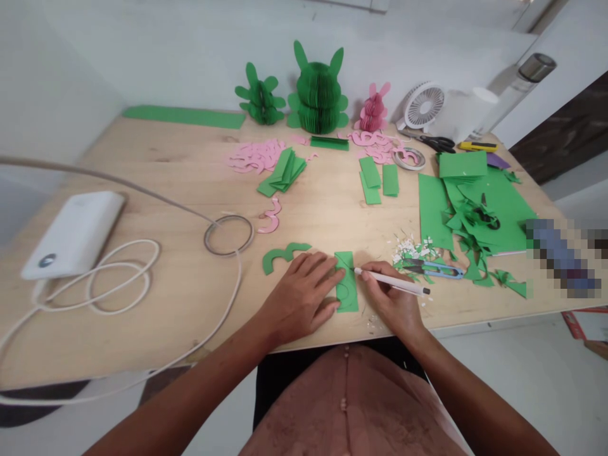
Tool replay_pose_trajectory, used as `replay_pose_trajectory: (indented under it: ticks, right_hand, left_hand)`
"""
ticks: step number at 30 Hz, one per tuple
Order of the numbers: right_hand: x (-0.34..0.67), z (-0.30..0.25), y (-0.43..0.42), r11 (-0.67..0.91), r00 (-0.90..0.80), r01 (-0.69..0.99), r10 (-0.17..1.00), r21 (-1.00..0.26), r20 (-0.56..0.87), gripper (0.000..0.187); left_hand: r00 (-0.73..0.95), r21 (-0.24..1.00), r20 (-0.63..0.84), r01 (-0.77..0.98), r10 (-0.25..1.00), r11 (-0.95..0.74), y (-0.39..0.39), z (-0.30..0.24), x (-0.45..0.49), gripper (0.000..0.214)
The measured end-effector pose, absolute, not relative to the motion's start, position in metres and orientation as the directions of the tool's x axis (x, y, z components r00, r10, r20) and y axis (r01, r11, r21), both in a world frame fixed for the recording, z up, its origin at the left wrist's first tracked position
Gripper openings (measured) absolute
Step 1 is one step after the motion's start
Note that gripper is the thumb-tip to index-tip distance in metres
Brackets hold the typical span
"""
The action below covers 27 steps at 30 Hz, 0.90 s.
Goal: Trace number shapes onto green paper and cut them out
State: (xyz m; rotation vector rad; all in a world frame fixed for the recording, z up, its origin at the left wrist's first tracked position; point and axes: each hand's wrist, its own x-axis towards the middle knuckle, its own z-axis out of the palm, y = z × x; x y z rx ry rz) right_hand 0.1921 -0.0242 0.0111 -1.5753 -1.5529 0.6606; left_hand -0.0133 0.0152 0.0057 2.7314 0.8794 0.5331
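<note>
A small green paper rectangle point(348, 297) lies on the table near its front edge, with curved pencil-like lines drawn on it. My left hand point(304, 288) is laid flat, fingers stretched out, its fingertips pressing the rectangle's left side. In my right hand point(396, 301) is a white pen point(394, 280), its tip at the right edge of the paper. Just beyond my left hand lies a wavy green paper cutout point(280, 254), partly covered by the fingers. Blue-handled thread snips point(434, 268) rest to the right among white and green scraps.
Pink cutouts point(259, 156) and folded green strips point(285, 170) lie farther back. Green and pink paper rabbits point(318, 95) stand by the wall near a fan point(424, 106). Right are green sheets point(510, 209) and black scissors point(437, 143); left, a white power bank point(73, 234) with a looped cable.
</note>
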Motion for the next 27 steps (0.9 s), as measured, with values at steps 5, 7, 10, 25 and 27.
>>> replay_pose_trajectory:
  ticks: [5, 7, 10, 25, 27]
  right_hand:
    - [0.1913, 0.0118, -0.0248, 0.086, 0.109, 0.557, 0.979, -0.826, 0.175, 0.011]
    - [0.1915, 0.0119, -0.0252, 0.088, 0.106, 0.563, 0.978, -0.822, 0.177, 0.011]
    - [0.192, 0.0118, -0.0255, 0.094, 0.1, 0.57, 0.978, -0.816, 0.183, 0.011]
    - [0.1921, 0.0128, -0.0259, 0.087, 0.093, 0.574, 0.981, -0.814, 0.17, 0.012]
    - [0.1924, 0.0124, -0.026, 0.095, 0.094, 0.575, 0.979, -0.813, 0.18, 0.011]
  left_hand:
    - [0.751, 0.314, 0.274, 0.52, 0.6, -0.794, 0.015, 0.0037, -0.0135, 0.04]
    - [0.753, 0.312, 0.276, 0.518, 0.598, -0.796, 0.0152, 0.0037, -0.0135, 0.04]
    - [0.756, 0.314, 0.277, 0.513, 0.594, -0.799, 0.0152, 0.0042, -0.0136, 0.04]
    - [0.754, 0.324, 0.266, 0.517, 0.6, -0.793, 0.0152, 0.0042, -0.014, 0.04]
    - [0.753, 0.322, 0.269, 0.518, 0.601, -0.793, 0.0152, 0.0043, -0.0139, 0.04]
